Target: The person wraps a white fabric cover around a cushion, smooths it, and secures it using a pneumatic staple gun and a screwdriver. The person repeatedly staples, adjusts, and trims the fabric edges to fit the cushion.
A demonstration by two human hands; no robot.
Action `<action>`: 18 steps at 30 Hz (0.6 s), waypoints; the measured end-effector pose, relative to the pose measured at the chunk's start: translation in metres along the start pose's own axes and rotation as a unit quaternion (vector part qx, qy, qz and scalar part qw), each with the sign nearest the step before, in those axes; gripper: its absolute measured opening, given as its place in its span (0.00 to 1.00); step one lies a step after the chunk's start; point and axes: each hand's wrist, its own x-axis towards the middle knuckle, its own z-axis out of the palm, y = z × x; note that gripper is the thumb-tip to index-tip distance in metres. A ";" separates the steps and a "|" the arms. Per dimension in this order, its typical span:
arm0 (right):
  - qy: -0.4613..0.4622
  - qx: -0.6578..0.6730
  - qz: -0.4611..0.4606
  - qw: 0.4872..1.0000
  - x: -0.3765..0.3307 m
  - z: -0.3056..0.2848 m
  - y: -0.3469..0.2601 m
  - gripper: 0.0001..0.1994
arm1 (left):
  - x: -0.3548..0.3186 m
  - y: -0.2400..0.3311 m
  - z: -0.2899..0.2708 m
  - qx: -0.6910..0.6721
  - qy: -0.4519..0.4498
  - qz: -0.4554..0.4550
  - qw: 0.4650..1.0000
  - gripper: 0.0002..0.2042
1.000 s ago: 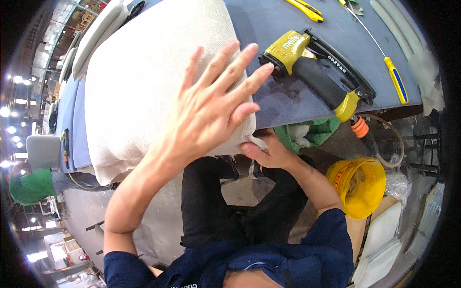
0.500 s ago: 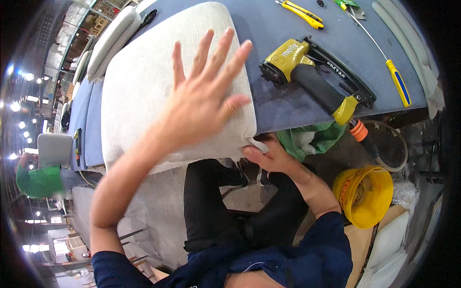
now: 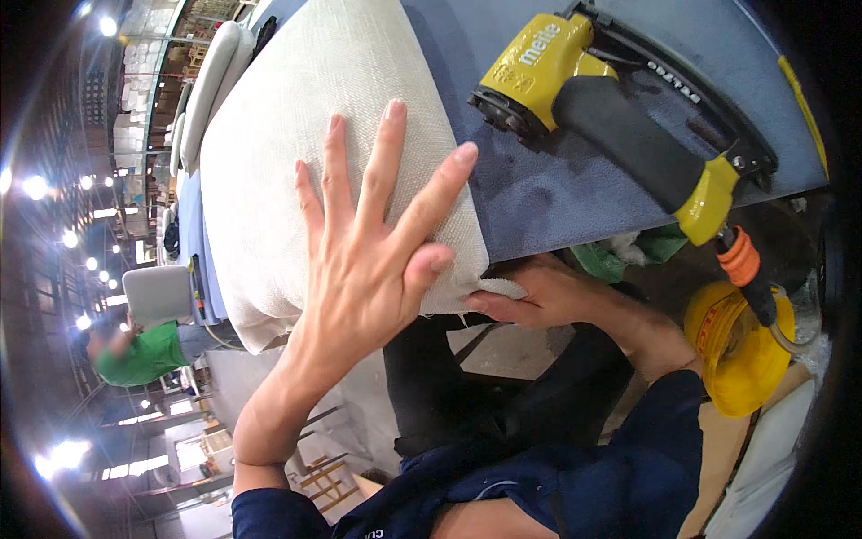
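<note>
The left hand (image 3: 359,256) has its fingers spread wide over the pale cushion (image 3: 269,135). The right hand (image 3: 549,292) pinches a bit of cloth (image 3: 499,287) at the cushion's corner.

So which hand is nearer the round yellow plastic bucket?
Right. The right hand pinches a fabric fold at the near corner of the cream woven cushion, left of the bucket; the left hand spreads over the cushion, farther left.

Cream cushion (image 3: 260,171), lying on blue tabletop (image 3: 530,207); fabric (image 3: 502,287) folded at near-right corner.
</note>
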 end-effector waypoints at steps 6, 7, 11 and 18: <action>-0.050 -0.024 0.001 0.998 -0.002 -0.004 0.003 0.20 | -0.015 -0.003 0.004 0.048 -0.015 0.080 0.996 0.33; -0.045 -0.022 0.001 0.999 -0.003 -0.004 0.003 0.22 | -0.015 -0.002 0.003 0.047 -0.017 0.079 0.996 0.32; 0.050 -0.103 -0.069 0.991 -0.001 0.001 0.004 0.24 | -0.014 0.006 0.004 0.042 -0.007 0.070 0.997 0.31; 0.275 -0.357 -0.190 0.872 -0.023 -0.010 -0.082 0.12 | -0.015 0.007 0.008 0.059 0.048 0.060 0.995 0.35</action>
